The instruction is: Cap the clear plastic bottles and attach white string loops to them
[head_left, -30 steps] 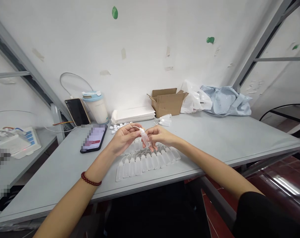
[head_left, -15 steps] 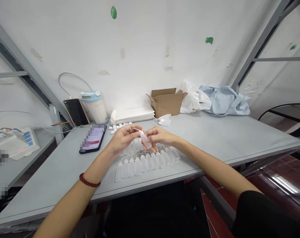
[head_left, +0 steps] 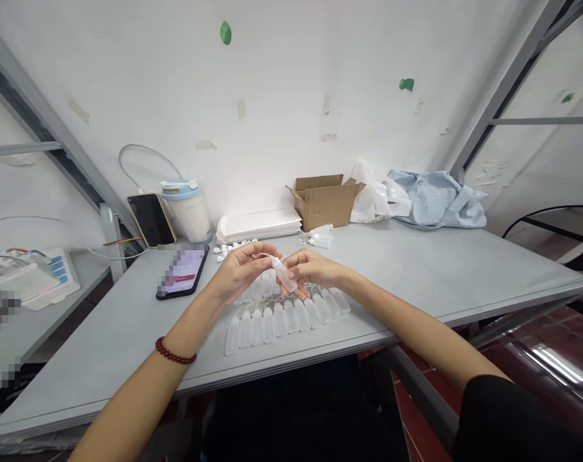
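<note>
Between my two hands, above the table, a small translucent squeeze bottle with a thin curved spout tube is held tilted. My left hand pinches it at the white cap end, by the tube. Fingers of my right hand close round the bottle's body. Below them lies a slanting row of similar bottles, their tubes pointing away from me. Behind that row, more bottles are partly hidden by my hands. Small white caps are scattered just beyond my left hand.
At the back stand a tumbler, a stack of white sheets, an open cardboard box, a plastic bag and blue cloth. A few bottles lie before the box. Two phones are at left, one lying flat.
The view has shifted slightly, so the scene sits a little lower. Both hands keep the same hold on the bottle, with hardly any movement.
</note>
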`<state>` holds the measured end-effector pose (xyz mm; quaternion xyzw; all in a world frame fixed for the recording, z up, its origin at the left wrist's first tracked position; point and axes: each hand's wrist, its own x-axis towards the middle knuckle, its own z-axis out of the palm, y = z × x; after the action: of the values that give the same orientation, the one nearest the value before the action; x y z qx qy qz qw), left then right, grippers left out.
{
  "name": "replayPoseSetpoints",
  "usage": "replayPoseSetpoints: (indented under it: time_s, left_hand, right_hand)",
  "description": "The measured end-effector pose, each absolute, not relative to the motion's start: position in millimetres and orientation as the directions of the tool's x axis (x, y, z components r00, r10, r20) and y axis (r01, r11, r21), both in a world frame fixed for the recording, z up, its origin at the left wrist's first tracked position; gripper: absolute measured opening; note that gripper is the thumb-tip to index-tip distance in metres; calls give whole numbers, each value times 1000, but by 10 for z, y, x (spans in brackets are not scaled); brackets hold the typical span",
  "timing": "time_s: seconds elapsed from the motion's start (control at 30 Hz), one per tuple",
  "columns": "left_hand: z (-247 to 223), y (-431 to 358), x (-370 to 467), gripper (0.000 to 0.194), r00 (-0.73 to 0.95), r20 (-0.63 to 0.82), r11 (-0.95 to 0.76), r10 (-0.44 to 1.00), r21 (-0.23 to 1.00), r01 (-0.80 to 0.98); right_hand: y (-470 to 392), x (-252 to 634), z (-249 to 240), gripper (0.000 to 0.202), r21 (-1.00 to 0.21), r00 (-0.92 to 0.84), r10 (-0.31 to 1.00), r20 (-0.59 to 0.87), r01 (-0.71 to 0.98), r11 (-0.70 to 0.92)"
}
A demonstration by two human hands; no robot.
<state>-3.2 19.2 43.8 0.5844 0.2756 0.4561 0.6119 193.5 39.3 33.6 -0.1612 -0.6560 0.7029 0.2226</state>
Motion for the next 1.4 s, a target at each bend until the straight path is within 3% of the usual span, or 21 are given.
replayPoseSetpoints:
  time_s: [0.33, 0.63, 0.83, 1.03, 1.17, 1.4]
  left_hand:
    - [452, 213, -42, 32, 381, 184, -119, 906, 975, -186]
    - [458, 239, -78, 20, 337, 214, -244, 917, 968, 50]
    - [502, 217, -28, 23, 260, 175, -203, 950, 976, 84]
    - [505, 208, -4, 27, 199, 144, -172, 969, 976, 133]
    - [481, 218, 14, 26, 135, 127, -155, 983, 964, 214]
    - [427, 245, -8, 32, 112, 150, -165, 982, 976, 141]
  right_hand:
    - [394, 1914, 315, 17, -998, -851, 525, 25, -52, -35]
    - [392, 1924, 323, 15, -999, -815, 579, 32, -51, -17]
    - [398, 1926, 321, 18, -1000, -751, 660, 8, 7, 20]
    - [379, 1918, 351, 22, -992, -687, 726, 4, 87, 88]
    - [364, 1919, 379, 24, -956, -592, 803, 70, 191, 224]
    - [428, 1956, 338, 36, -952, -615, 782, 99, 171, 255]
